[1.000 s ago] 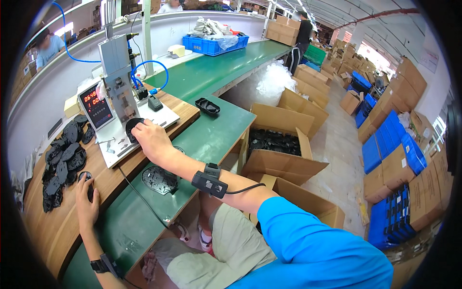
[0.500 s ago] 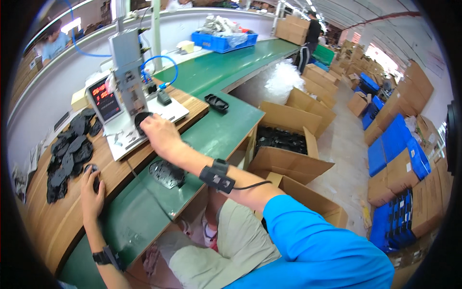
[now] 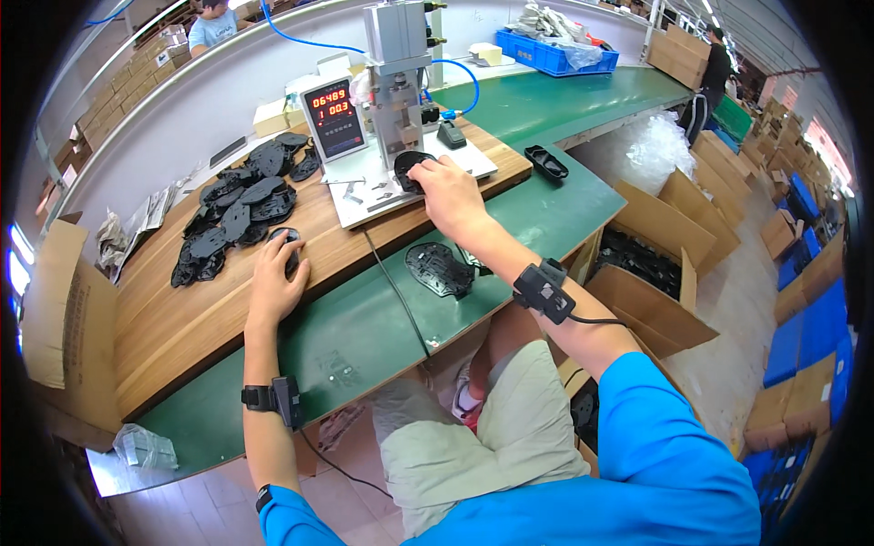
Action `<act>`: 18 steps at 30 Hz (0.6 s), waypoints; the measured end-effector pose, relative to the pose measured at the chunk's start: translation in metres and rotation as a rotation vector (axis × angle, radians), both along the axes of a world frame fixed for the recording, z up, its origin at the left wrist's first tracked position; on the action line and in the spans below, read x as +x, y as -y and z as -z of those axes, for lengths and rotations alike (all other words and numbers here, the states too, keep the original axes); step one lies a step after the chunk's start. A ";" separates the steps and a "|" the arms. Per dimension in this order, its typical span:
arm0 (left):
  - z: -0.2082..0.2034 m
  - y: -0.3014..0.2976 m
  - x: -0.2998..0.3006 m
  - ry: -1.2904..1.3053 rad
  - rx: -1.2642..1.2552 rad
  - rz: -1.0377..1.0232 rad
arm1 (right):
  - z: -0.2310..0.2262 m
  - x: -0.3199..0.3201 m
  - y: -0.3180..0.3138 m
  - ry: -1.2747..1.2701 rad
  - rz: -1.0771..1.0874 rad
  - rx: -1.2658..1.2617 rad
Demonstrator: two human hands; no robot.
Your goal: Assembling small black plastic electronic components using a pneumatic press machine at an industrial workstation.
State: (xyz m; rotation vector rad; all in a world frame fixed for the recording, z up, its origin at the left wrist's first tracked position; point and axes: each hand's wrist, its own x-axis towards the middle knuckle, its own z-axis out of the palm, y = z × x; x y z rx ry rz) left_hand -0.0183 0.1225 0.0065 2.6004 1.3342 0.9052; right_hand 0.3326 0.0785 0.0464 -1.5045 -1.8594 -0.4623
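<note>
The right hand (image 3: 451, 194) grasps a black part (image 3: 409, 170) by its right edge, partly hiding it; the left hand (image 3: 278, 278) touches a dark piece (image 3: 290, 257), its grip unclear.

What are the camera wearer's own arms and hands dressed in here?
The left hand and right hand are ungloved. Each forearm bears a black strap with a boxy black module: left module, right module, the latter with pale patches. A thin black cable trails from each. The short sleeves are plain bright blue.
</note>
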 end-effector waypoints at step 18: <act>0.002 -0.003 0.000 0.023 0.004 -0.011 | 0.003 0.001 0.000 -0.005 -0.011 0.008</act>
